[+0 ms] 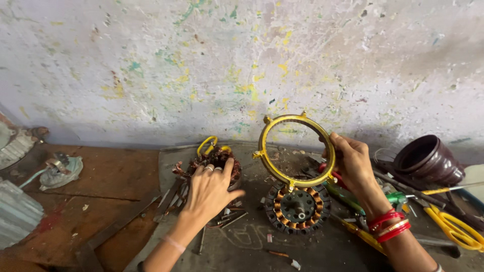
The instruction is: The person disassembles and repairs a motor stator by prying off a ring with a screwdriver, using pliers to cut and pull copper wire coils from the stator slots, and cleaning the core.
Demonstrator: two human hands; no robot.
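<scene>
The right hand point(353, 161) pinches the yellow ring point(296, 149) at its right rim, holding it upright above the wound stator point(297, 202) for inspection. The left hand point(210, 187) rests with fingers spread on the tangled copper wire point(214, 160), steadying it.

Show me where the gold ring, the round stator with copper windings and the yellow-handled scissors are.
gold ring point(263, 151): head view, left side of its rim.
stator point(297, 208): head view, its dark centre hub.
yellow-handled scissors point(456, 229): head view, on the handle loop.
</scene>
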